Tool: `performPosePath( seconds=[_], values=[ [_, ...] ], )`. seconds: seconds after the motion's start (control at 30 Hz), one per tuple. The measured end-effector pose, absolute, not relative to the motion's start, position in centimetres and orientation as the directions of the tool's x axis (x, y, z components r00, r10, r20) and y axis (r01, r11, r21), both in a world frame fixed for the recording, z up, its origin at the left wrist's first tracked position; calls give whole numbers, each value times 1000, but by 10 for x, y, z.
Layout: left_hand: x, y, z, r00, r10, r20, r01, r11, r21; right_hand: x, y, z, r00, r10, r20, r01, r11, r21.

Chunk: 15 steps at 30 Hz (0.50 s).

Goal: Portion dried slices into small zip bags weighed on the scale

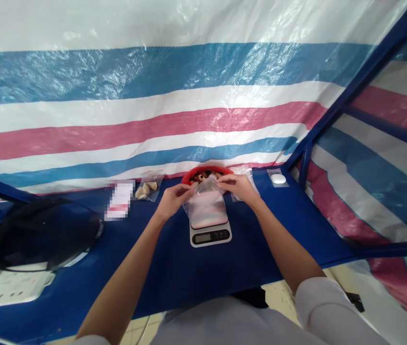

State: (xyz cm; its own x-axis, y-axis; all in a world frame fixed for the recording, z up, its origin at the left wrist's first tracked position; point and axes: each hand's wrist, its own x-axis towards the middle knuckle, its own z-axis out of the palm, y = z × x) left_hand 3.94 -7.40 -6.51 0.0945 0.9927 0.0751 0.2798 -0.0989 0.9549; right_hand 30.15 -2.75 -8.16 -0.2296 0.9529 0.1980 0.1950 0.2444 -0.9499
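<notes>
My left hand [175,199] and my right hand [238,187] each pinch an upper edge of a clear plastic bag [204,189]. The bag hangs between them over the steel plate of a white digital kitchen scale [210,237], and no contents show in it. Just behind the bag is a red basket [215,169] holding brownish and pale pieces, partly hidden by the bag and my fingers. Near my right wrist lie more clear plastic bags [252,179].
On the blue table [167,282], left of the scale, lie a clear bag of tan pieces [146,189] and a blurred white-and-red paper [120,199]. Farther left are a black mesh item [41,232] and a white power strip [9,287]. A white oval object [278,178] lies back right, near a blue frame post [304,165].
</notes>
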Motion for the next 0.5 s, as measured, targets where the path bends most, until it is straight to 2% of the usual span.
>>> performPosePath(
  seconds=[0.1, 0.17, 0.3, 0.5],
  values=[
    [47, -69, -51, 168, 986, 5, 352, -65, 934, 305, -31, -76, -284, 930, 232, 241, 303, -922],
    [56, -63, -40, 239, 971, -3, 421, -101, 901, 307, -34, -72, -334, 908, 251, 269, 347, -899],
    [76, -52, -27, 469, 880, -77, 361, -111, 926, 311, -41, -66, -389, 868, 308, 243, 419, -875],
    [91, -52, -38, 427, 897, -113, 195, 31, 980, 322, -48, -68, -365, 866, 342, 219, 437, -872]
  ],
)
